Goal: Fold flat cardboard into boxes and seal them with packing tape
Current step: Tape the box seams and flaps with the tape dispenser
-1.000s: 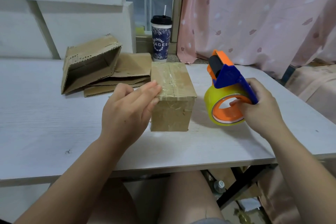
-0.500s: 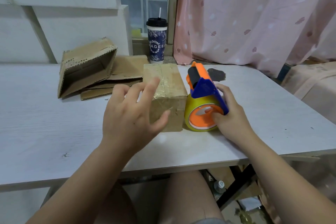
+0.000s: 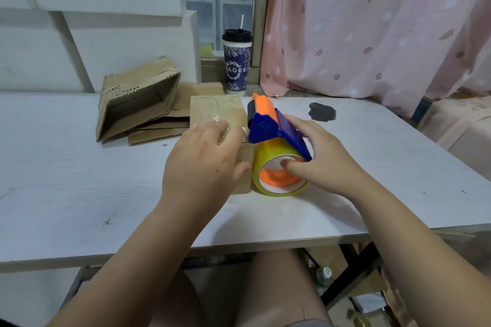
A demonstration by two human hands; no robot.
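Observation:
A small taped cardboard box (image 3: 218,111) stands on the white table (image 3: 66,167) in the middle. My left hand (image 3: 202,164) lies over the box's near end, fingers spread across its top and thumb at its front right corner. Right beside the box sits the tape dispenser (image 3: 276,148), blue and orange with a yellow tape roll, resting on the table and touching the box's right side. My right hand (image 3: 324,159) holds the dispenser, a finger inside the roll's orange core. Flat cardboard pieces (image 3: 159,129) and a half-open cardboard box (image 3: 135,98) lie at the back left.
A dark blue paper cup (image 3: 236,66) with lid and straw stands on the window sill behind the box. A dark stain (image 3: 321,111) marks the table at the right. A pink curtain (image 3: 372,21) hangs at the back right. The table's front edge runs close to my knees.
My right hand brought the tape dispenser down from the air to the table against the box's right side. My left hand shifted from the box's left side onto its near end.

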